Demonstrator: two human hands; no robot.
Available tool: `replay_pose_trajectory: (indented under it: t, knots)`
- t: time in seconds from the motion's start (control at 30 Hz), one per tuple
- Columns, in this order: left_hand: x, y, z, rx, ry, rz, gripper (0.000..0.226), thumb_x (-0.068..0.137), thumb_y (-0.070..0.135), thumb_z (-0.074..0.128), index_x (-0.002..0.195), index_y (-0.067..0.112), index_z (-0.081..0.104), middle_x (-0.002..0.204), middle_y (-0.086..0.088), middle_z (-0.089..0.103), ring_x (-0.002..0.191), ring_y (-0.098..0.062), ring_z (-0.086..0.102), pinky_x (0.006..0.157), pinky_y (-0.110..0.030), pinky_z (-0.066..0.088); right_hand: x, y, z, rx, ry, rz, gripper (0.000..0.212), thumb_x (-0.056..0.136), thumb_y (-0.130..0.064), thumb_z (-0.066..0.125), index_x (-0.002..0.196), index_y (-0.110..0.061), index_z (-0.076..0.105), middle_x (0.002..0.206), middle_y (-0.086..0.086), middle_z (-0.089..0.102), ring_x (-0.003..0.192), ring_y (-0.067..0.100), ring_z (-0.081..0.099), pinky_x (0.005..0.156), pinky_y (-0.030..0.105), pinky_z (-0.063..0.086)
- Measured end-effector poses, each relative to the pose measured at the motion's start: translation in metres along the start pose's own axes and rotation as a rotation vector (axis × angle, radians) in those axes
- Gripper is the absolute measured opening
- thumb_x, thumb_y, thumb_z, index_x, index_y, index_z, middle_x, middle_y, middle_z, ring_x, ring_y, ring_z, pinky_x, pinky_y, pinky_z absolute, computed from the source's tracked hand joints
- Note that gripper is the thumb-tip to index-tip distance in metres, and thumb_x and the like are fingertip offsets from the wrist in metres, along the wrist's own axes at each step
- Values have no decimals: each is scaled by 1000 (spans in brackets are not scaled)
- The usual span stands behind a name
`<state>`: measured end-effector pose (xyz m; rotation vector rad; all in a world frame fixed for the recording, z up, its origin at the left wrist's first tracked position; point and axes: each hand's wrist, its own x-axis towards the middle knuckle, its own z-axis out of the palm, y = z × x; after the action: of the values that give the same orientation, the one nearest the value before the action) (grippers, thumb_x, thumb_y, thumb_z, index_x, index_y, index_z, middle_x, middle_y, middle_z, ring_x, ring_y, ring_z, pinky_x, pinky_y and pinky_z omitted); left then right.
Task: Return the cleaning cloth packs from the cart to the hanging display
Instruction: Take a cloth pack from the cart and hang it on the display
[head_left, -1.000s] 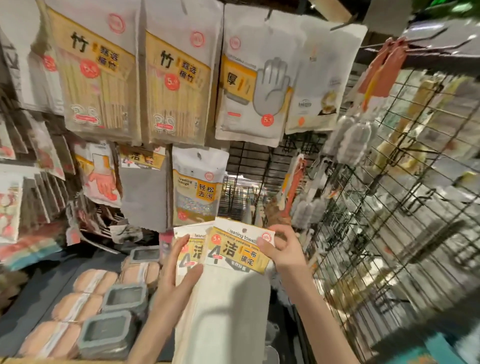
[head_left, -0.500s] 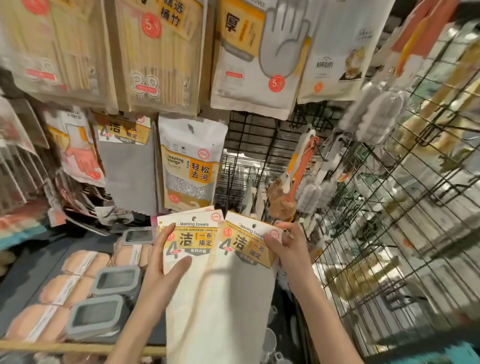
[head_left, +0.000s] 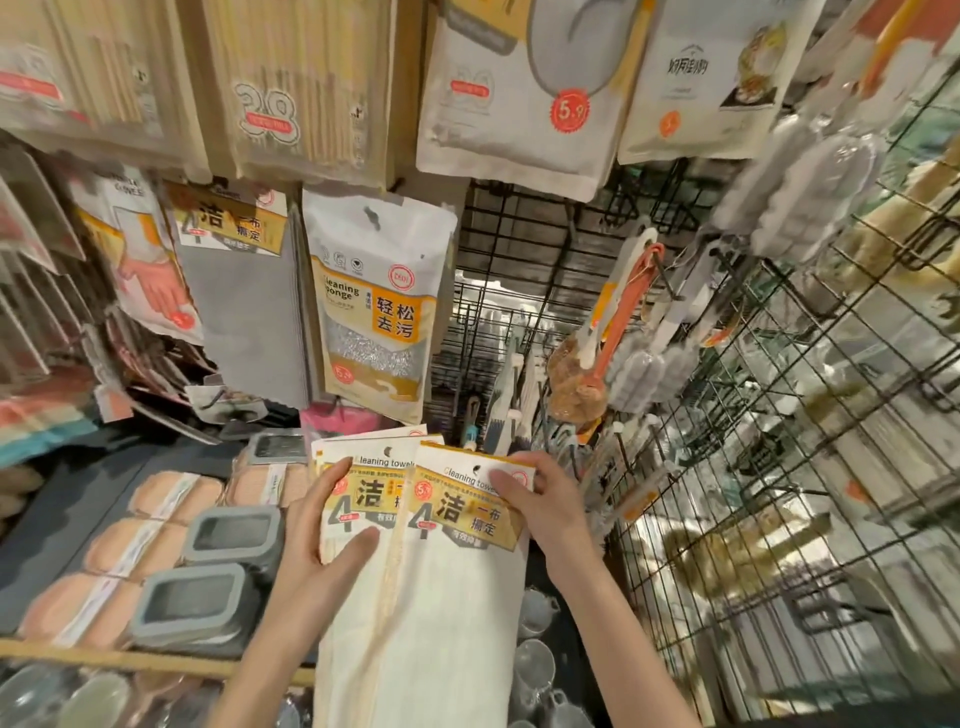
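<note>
Right, both hands are on the cloth packs, chest-height in front of the display, none hung yet. Left hand (head_left: 324, 525) grips the left pack (head_left: 363, 519) at its card header, thumb across the front, fingers behind. Right hand (head_left: 540, 501) pinches the top right corner of the front pack (head_left: 467, 514), thumb on the header near the hang hole. More header edges peek out behind, so it's a stack, count unclear. Cream cloth hangs down loose below the headers.

Likely target: the matching grey cloth pack (head_left: 236, 280) hanging up and to the left, beside the sponge pouch (head_left: 376, 306). Its hook isn't visible, buried behind packs.

Risks as I see them:
- Packs are fanned and overlapping. If the hang holes aren't lined up, the hook catches one header and the others slide off and drop.
- Right-hand hold is only a corner pinch. The weight of the loose cloth could twist the pack out on the lift.
- Hook is hidden, so threading is half blind. Easy to poke the card and tear the hole.
- Tight row. Pushing in could knock the sponge pouch or the glove pack (head_left: 150, 260) off their pegs.
- Trailing cloth could snag on the grey containers (head_left: 208, 577) on the shelf below, or the wire grid (head_left: 779, 467) to the right.
</note>
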<state>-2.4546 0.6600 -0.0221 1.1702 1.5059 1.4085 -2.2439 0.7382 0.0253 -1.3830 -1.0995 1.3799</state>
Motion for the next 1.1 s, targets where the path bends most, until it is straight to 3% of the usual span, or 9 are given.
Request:
replay_pose_trajectory:
  t: [0.1, 0.23, 0.4, 0.5, 0.63, 0.77, 0.9, 1.0, 1.1]
  knots:
    - [1, -4, -10, 18, 17, -25, 67, 71, 28, 62, 128, 58, 42, 133, 39, 36, 123, 23, 30, 99, -23, 28, 11, 2, 6, -6, -19, 23, 15, 78, -8, 73, 82, -17, 61, 90, 9, 67, 58, 3, 66, 46, 16, 46]
    - [6, -5, -23, 12, 46, -13, 65, 73, 29, 63, 127, 58, 42, 124, 50, 36, 118, 28, 29, 93, -16, 29, 26, 0, 13, -29, -48, -8, 13, 79, -10, 73, 85, -13, 61, 91, 12, 67, 60, 5, 66, 43, 14, 43]
    - [11, -2, -31, 30, 88, -8, 64, 70, 32, 64, 125, 57, 42, 131, 37, 36, 119, 24, 32, 98, -21, 28, 45, 2, 22, -78, -52, -28, 12, 81, -9, 70, 89, -13, 62, 84, 1, 63, 60, 0, 63, 47, 12, 45]
    - [11, -2, -37, 51, 109, -11, 64, 72, 28, 62, 122, 61, 42, 132, 31, 38, 122, 20, 33, 101, -26, 28, 54, 6, 22, -53, -24, -18, 12, 82, -8, 70, 90, -10, 62, 84, 4, 63, 60, 4, 64, 48, 14, 48]
    - [8, -5, -50, 107, 139, -5, 64, 73, 30, 62, 123, 62, 40, 124, 41, 36, 113, 28, 33, 97, -24, 29, 65, 14, 23, 2, -36, -12, 19, 83, -9, 69, 99, -3, 62, 90, 9, 65, 69, 16, 66, 48, 18, 49]
    - [7, -6, -65, 173, 190, -22, 65, 71, 30, 62, 123, 62, 39, 124, 23, 42, 110, 29, 33, 96, -22, 29, 81, 20, 33, -4, -43, -34, 14, 82, -5, 69, 95, -4, 62, 87, 4, 65, 66, 8, 68, 51, 19, 50]
    - [2, -10, -76, 221, 209, -23, 67, 76, 28, 68, 124, 64, 40, 118, 47, 35, 106, 34, 31, 90, -19, 30, 96, 29, 34, -42, -18, -33, 11, 82, -6, 69, 83, -15, 62, 86, 1, 64, 66, 8, 67, 50, 21, 51]
    - [-2, -13, -83, 212, 234, -36, 65, 73, 33, 63, 125, 63, 39, 123, 45, 33, 110, 31, 31, 93, -16, 27, 107, 31, 32, -52, -6, -46, 12, 84, -4, 67, 81, -14, 61, 86, 2, 64, 69, 10, 65, 51, 20, 52]
    - [-7, -17, -86, 188, 260, -42, 65, 73, 32, 62, 128, 59, 40, 127, 45, 35, 118, 24, 33, 96, -17, 27, 114, 29, 37, -91, -76, -68, 8, 86, -5, 64, 93, -9, 62, 90, 2, 65, 72, 9, 67, 56, 20, 53]
